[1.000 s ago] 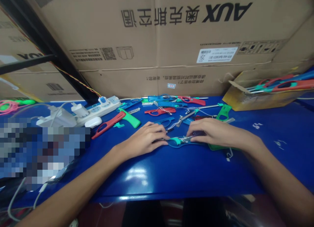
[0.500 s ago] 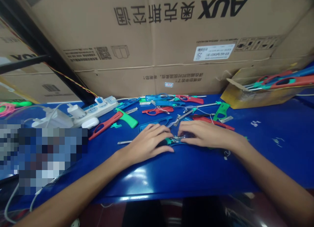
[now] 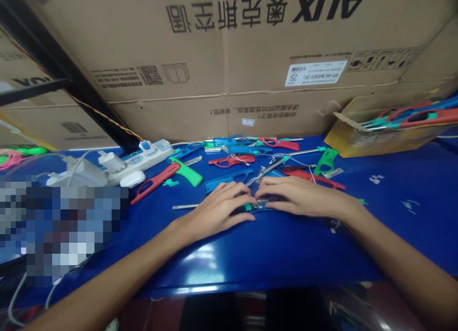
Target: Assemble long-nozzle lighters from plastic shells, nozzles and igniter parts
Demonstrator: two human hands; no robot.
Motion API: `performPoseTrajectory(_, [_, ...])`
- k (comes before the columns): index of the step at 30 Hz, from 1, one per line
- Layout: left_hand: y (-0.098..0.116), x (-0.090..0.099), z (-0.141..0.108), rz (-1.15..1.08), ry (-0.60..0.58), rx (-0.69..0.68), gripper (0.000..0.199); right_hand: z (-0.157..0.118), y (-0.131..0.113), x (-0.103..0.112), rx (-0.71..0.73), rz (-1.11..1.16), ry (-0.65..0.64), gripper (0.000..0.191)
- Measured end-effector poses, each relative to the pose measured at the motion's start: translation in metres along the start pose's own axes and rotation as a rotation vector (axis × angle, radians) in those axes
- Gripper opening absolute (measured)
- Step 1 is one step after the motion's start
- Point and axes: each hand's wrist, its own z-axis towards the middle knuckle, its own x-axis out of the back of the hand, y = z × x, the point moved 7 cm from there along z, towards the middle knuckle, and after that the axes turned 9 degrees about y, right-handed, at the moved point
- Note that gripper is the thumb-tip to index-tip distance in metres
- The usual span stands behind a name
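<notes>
Between my hands, low on the blue tabletop, lies a partly assembled long-nosed lighter (image 3: 263,203). Its metal tube (image 3: 184,207) sticks out to the left from under my left hand (image 3: 222,204), whose fingers are bent over the lighter's front part, with a green piece by the fingertips. My right hand (image 3: 298,196) pinches small parts at the body of the same lighter; its fingertips hide exactly what. A blue handle shell (image 3: 228,180) lies just beyond my left fingers. Behind my right hand are a red handle shell (image 3: 331,182) and a green one (image 3: 326,161).
A cardboard box (image 3: 379,142) of lighters stands at the right rear. A white power strip (image 3: 157,154) with plugs and a white case (image 3: 132,178) sit at the left. A large carton (image 3: 250,49) rises behind the table (image 3: 286,264). More shells and tubes are scattered beyond my hands.
My hands stay almost in place on the lighter. The right fingertips have shifted slightly closer to the left ones, and the view has tilted a little.
</notes>
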Motion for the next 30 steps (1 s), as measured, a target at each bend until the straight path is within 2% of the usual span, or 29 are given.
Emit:
performPoseTrajectory(11, [-0.0024, 0.0019, 0.0002, -0.018, 0.029, 0.008, 0.026, 0.003, -0.0048, -0.0003, 0.031, 0.064, -0.015, 0.023])
performPoseTrajectory(20, [-0.0032, 0.0011, -0.0003, 0.026, 0.013, 0.018, 0.026, 0.0024, -0.0041, -0.0021, 0.031, 0.013, -0.025, 0.026])
performPoseTrajectory(25, [-0.0041, 0.0028, 0.0005, 0.021, 0.016, 0.047, 0.033, 0.0033, -0.0069, -0.001, 0.024, 0.008, -0.018, 0.025])
performPoseTrajectory(30, [-0.0033, 0.0027, -0.0004, 0.04, 0.013, 0.018, 0.031, 0.0032, -0.0072, -0.0014, 0.031, -0.003, -0.027, 0.027])
